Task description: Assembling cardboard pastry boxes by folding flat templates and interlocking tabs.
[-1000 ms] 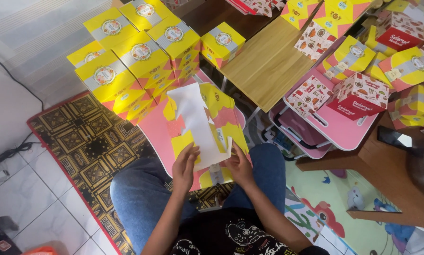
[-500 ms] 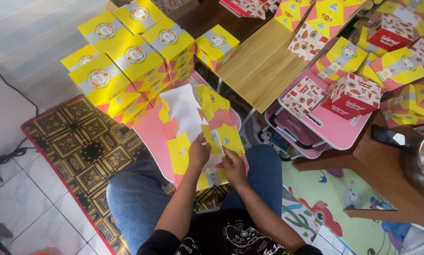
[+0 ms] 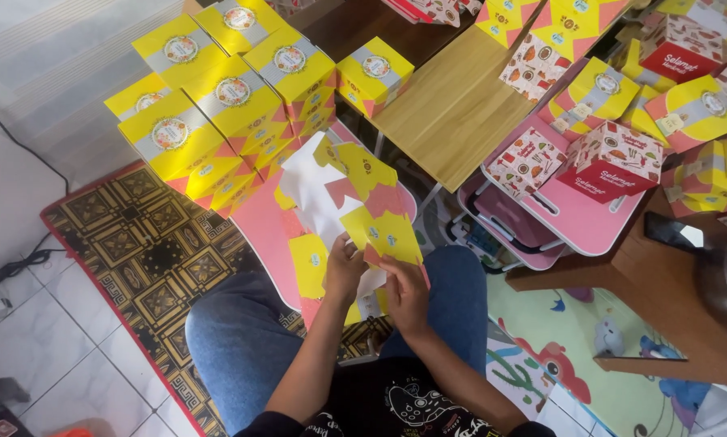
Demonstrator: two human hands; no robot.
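Observation:
A flat, unfolded cardboard box blank [image 3: 355, 198], yellow and pink outside and white inside, is held up over my lap. My left hand [image 3: 343, 267] grips its lower white part from the left. My right hand [image 3: 405, 293] pinches a yellow flap at its lower right edge. Both hands are close together above my knees in blue jeans. Under the blank, more flat pink and yellow cardboard [image 3: 308, 263] rests on my lap.
A stack of several folded yellow boxes [image 3: 218, 105] stands at the upper left on a patterned rug [image 3: 137, 259]. A small wooden table [image 3: 452, 105] is ahead. Red-and-white printed boxes [image 3: 610, 162] sit on a pink folding table [image 3: 582, 218] to the right.
The blank has been lifted and tilted to the right, with the yellow flaps folding up. My hands have moved closer together along its lower edge.

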